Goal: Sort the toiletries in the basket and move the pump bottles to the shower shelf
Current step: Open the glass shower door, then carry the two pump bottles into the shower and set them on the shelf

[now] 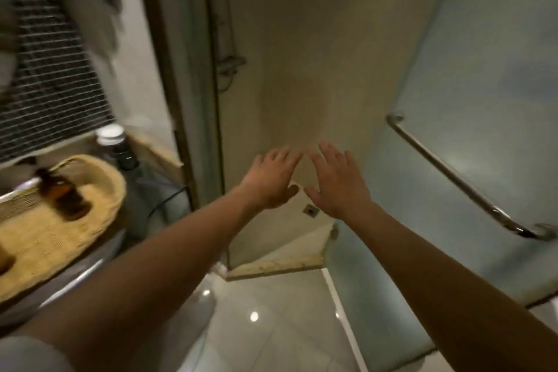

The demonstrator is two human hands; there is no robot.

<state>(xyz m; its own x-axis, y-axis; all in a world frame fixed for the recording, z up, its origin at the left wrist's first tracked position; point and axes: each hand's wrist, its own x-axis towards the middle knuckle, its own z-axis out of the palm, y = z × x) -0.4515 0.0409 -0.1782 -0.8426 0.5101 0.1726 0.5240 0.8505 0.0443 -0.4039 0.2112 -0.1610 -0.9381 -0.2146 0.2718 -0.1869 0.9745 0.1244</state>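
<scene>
Both my arms reach forward toward the shower opening. My left hand [268, 181] and my right hand [338, 184] are side by side in mid-air, fingers straight and spread, holding nothing. At the far left a woven basket [99, 187] sits on a dark counter. A brown bottle [65, 193] lies inside it, blurred. A white-capped dark container [116, 145] stands just behind the basket. No shower shelf is visible.
The frosted glass shower door [471, 106] stands open at right, with a chrome handle bar [453, 178]. A shower mixer and pipe [229, 63] hang on the beige wall. A raised threshold [271, 266] edges the shower floor, which has a drain [309, 210].
</scene>
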